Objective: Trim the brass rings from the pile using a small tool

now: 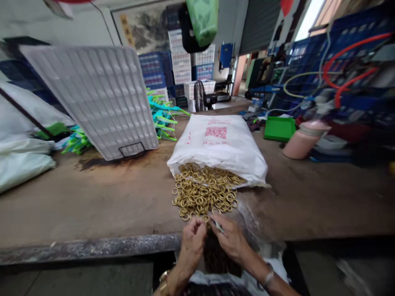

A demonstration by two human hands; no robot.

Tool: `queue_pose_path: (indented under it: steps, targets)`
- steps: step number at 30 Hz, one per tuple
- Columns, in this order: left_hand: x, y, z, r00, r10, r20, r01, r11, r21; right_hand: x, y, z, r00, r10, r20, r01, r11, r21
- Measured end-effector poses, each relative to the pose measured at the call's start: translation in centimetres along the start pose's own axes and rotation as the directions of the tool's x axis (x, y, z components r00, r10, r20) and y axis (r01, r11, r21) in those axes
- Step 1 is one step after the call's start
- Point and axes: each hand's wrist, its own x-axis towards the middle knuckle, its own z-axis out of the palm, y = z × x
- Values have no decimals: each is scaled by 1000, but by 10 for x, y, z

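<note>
A heap of brass-coloured rings (200, 193) spills out of the open mouth of a white sack (228, 152) onto the table. Just in front of the heap, at the table's near edge, are both my hands. My left hand (194, 240) is closed in a pinch, and whatever it holds is hidden by the fingers. A slim silver-coloured tool (217, 225) is gripped in my right hand (231, 239), its tip pointing toward the left hand. Between and below my hands lies a dark brown mass (217, 257), too blurred to make out.
A grey ribbed panel (98, 98) leans upright at the left, beside green and blue plastic pieces (162, 117). White bags (23, 160) lie at the far left. On the right stand a green tray (279, 128) and a pink spray bottle (304, 139), with red hoses (336, 61) above.
</note>
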Motion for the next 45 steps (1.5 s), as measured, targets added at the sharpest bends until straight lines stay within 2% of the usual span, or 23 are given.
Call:
queue_pose_path:
  steps: [4, 8, 12, 15, 21, 24, 27, 30, 33, 40, 45]
  targets:
    - [-4, 3, -1, 995, 96, -26, -93, 991, 94, 1, -15, -6, 989, 114, 92, -129, 975, 182]
    - [-8, 2, -1, 989, 145, 15, -145, 980, 133, 2, -17, -8, 962, 236, 136, -268, 910, 316]
    - [-10, 0, -1, 998, 16, 67, -20, 998, 52, 2, -17, -8, 957, 250, 148, -288, 884, 368]
    - [-10, -1, -2, 987, -93, 135, 96, 995, -12, 1, -19, -8, 960, 241, 144, -277, 890, 362]
    - [-10, -5, -2, 972, -132, 192, 163, 975, -153, 1, -21, -10, 956, 234, 176, -284, 884, 371]
    - [-11, -5, -1, 970, -136, 200, 177, 962, -209, 0, -20, -11, 960, 242, 141, -274, 917, 291]
    - [-11, -3, -1, 974, -148, 172, 183, 960, -213, -5, -19, -12, 974, 197, 113, -207, 975, 82]
    - [-11, -2, -1, 981, -141, 136, 167, 965, -201, -10, -20, -12, 976, 126, 180, -96, 981, -167]
    - [-11, -3, -2, 986, -126, 105, 146, 969, -200, -14, -22, -11, 962, 122, 245, -37, 945, -325]
    - [-9, -6, -3, 993, -92, 74, 102, 984, -146, -15, -21, -5, 954, 164, 252, -47, 909, -413]
    - [-14, -1, -2, 997, -76, 29, 78, 993, -91, -11, -26, -7, 921, 235, 312, -61, 876, -478]
